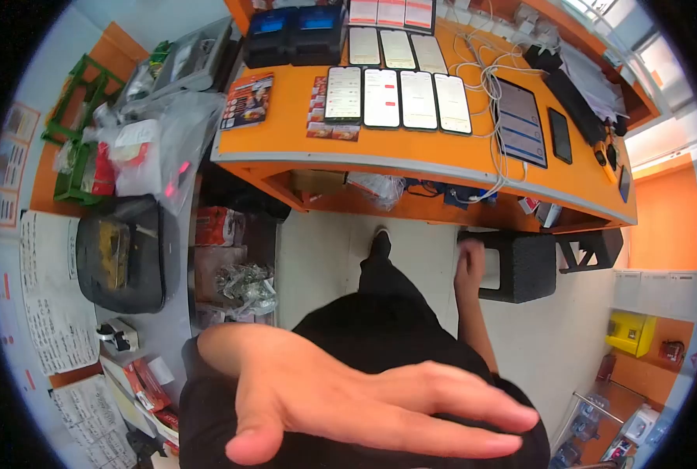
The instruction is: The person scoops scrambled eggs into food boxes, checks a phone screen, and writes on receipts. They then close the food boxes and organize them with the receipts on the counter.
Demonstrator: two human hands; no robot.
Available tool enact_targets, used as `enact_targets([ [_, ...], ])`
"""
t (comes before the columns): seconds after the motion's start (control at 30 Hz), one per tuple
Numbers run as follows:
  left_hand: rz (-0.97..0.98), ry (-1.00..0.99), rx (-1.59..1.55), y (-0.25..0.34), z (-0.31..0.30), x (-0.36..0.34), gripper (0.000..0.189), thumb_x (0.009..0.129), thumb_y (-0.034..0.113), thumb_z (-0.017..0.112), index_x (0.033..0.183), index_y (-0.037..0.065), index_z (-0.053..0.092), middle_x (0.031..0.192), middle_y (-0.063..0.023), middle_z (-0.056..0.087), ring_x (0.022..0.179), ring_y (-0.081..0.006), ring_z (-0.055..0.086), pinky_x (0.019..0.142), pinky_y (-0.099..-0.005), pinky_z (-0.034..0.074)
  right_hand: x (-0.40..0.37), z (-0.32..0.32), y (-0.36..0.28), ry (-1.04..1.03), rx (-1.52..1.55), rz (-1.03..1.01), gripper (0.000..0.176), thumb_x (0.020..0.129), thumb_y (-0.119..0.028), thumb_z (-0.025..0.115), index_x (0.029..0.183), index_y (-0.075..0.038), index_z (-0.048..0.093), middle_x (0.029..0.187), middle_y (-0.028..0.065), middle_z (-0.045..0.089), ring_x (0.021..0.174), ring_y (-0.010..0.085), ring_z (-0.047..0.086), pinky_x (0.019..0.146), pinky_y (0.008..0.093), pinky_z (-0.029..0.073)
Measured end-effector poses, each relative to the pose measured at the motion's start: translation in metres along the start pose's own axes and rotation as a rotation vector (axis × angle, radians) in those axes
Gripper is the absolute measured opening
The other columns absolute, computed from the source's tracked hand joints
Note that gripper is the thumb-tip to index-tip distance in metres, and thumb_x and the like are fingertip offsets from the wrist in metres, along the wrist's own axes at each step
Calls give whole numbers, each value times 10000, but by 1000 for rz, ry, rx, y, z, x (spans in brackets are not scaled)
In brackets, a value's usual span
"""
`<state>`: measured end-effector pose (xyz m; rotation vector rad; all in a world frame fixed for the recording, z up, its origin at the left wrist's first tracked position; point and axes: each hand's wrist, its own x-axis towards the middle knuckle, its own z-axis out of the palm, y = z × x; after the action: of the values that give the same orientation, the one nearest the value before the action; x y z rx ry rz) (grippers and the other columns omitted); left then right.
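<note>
My left hand (341, 395) is held up close to the camera with its back showing. Its thumb and fingers are spread apart, nothing is in them, and it overlaps my black clothing (368, 324). Further off to the right, my right hand (469, 268) hangs low at the end of an extended arm. Its fingers are smeared by motion, so their pose cannot be made out. Behind it in this view stands a black open-framed block (528, 266) on the floor.
Ahead, an orange counter (286, 144) carries several smartphones (381, 98), a tablet (520, 121), tangled white cables (489, 82) and flyers (247, 100). A grey side counter at left holds plastic bags (188, 129) and a black chair-like tray (120, 254). One shoe (380, 242) steps on the pale floor.
</note>
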<state>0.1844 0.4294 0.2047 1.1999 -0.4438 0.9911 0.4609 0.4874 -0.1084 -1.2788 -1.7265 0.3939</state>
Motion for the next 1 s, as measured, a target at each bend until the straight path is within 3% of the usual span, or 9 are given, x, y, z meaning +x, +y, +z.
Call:
enact_targets([
  [0.23,201,148,40,3,-97,43,1288,734,921,156,1352,-185,389,1413,-494,187,1362,-574,171,1053,-610,71,235,74,-44,-193,-74,-304,287,806,-2,599,1090,-44,600,1089,160,602,1035,337,553,914,422,404],
  [0.3,183,220,20,15,-133,39,1194,757,903,133,1419,-53,403,1410,-494,196,1375,-555,177,1058,-598,88,270,102,-58,-426,15,-425,361,819,-64,607,1176,-77,551,1237,134,582,1164,318,526,990,465,345],
  [0.33,-184,369,-307,61,-151,38,891,879,777,231,1261,76,627,1455,-394,252,1373,-570,128,1060,-671,73,280,116,-65,-445,38,-430,361,819,-64,607,1176,-77,551,1237,134,582,1164,318,526,990,465,345],
  [0.37,-141,386,-366,70,-174,24,847,897,755,213,1192,114,681,1475,-369,236,1383,-547,135,1070,-672,118,289,129,-71,-517,12,-462,413,828,-96,609,1228,-93,508,1296,106,560,1230,303,493,1038,491,294],
  [0.47,248,1057,77,84,-230,-50,497,943,548,489,1137,104,604,1504,-172,308,1250,-394,454,1036,-559,389,308,158,-86,-644,-50,-458,499,844,-152,612,1310,-119,436,1368,55,532,1331,277,425,1118,531,185],
  [0.53,21,1382,1019,84,-289,-124,65,884,140,638,901,83,612,1260,-86,566,1047,-233,596,903,-413,478,321,178,-87,-714,-93,-387,551,863,-214,615,1359,-146,386,1406,17,501,1396,254,346,1161,571,56],
  [0.67,-703,1140,1795,81,-324,-214,186,777,-33,681,684,-2,522,826,-104,607,747,-236,610,641,-337,482,343,210,-87,-762,-150,-329,559,848,-291,639,1348,-103,475,1398,48,487,1401,226,318,1135,608,-48],
  [0.77,-653,930,1930,67,-346,-223,221,722,-37,697,614,-9,506,740,-116,587,661,-272,592,573,-361,464,356,230,-84,-751,-230,-348,578,844,-309,643,1360,-116,466,1409,45,480,1408,230,306,1125,631,-51],
  [1.0,-688,1048,1896,68,-350,-232,177,720,-8,698,652,-8,535,769,-122,597,672,-289,589,582,-374,467,367,259,-91,-844,-253,-284,576,840,-344,642,1345,-113,487,1385,51,509,1417,255,296,1123,627,-38],
])
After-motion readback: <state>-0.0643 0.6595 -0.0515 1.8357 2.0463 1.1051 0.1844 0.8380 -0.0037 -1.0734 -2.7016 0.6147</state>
